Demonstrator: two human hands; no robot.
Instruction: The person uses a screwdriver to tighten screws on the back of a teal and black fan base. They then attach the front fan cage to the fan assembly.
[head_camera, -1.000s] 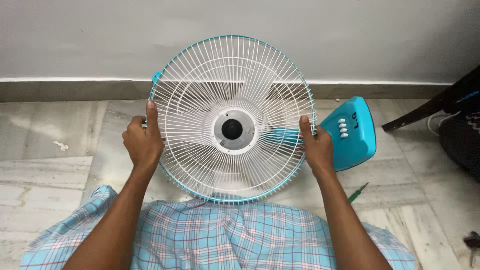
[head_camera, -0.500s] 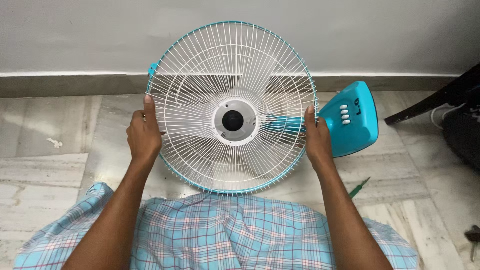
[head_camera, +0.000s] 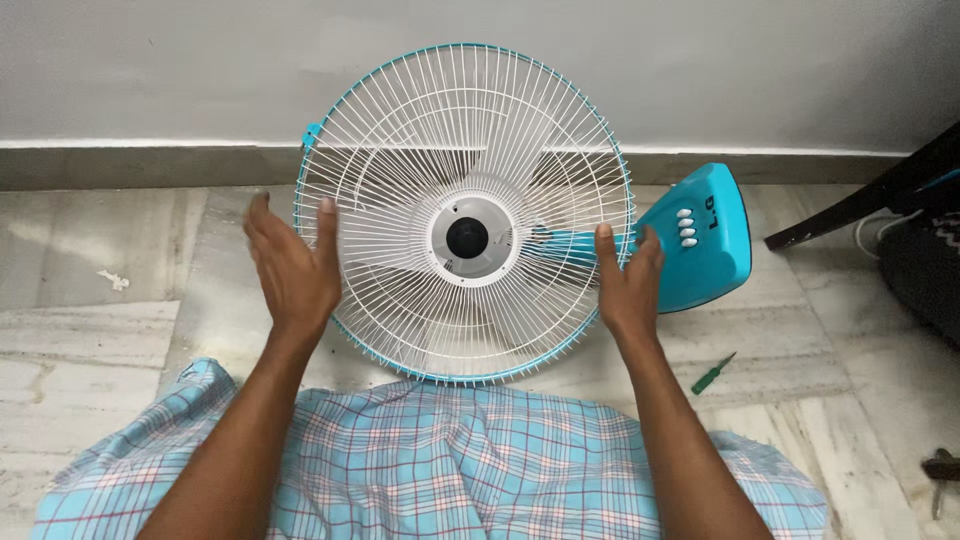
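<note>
A table fan lies on the marble floor in front of me. Its round white wire guard (head_camera: 465, 130) has a teal rim and faces up at me. Through the wires show a white hub (head_camera: 467, 238) and pale blades. My left hand (head_camera: 290, 270) is at the guard's left rim with its fingers spread and loose, the thumb over the wires. My right hand (head_camera: 628, 285) clasps the right rim, thumb in front and fingers behind. The fan's teal base (head_camera: 715, 270), with white buttons, sticks out behind the right rim.
A blue checked cloth (head_camera: 450, 460) covers my lap below the fan. A small green screwdriver (head_camera: 714, 373) lies on the floor at the right. A dark tool (head_camera: 940, 470) sits near the right edge. Black furniture legs (head_camera: 860, 205) and cables stand at the far right, by the grey wall.
My left hand has let go of the rim and spread its fingers. The guard sits a little higher in view. My right hand stays on the right rim.
</note>
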